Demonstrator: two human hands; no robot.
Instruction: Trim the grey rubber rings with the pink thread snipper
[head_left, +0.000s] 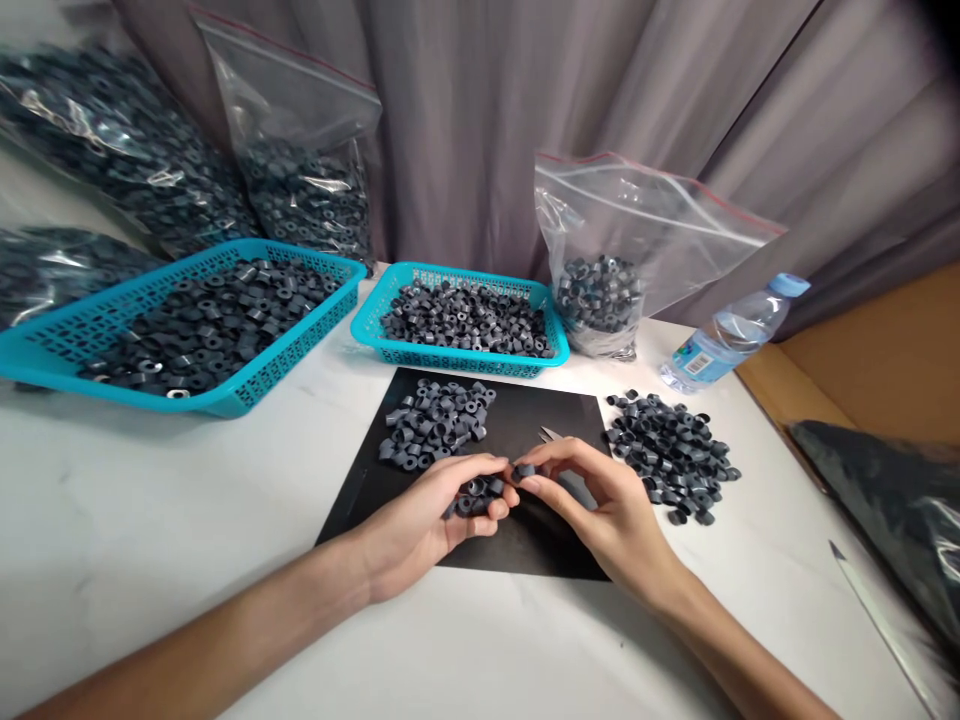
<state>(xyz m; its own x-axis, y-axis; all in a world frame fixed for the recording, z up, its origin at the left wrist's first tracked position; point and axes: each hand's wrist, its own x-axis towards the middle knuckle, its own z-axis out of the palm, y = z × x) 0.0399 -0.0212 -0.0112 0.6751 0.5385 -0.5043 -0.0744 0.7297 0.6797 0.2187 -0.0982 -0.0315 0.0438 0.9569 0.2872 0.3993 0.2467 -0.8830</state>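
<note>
Several small grey ring-shaped parts [480, 488] lie cupped in my left hand [435, 510], its fingers curled round them. Between thumb and forefinger, my right hand [600, 495] pinches one short grey cylindrical part [523, 472], close to my left fingertips. Both hands are over a black mat [525, 545]. A heap of similar grey parts [435, 425] sits on the mat's far left. Beyond my right hand, tweezers or scissors with pointed metal tips [551, 434] lie on the mat, partly hidden. Another heap of dark cap-like parts [671, 455] is to the right of the mat.
Two blue baskets [225, 395] [472, 357] filled with grey parts stand at the back. Clear zip bags of parts [307, 190] [600, 290] lean by the curtain. A water bottle [731, 340] stands tilted in view at right. A long pale blade-like strip [877, 620] lies near the right edge.
</note>
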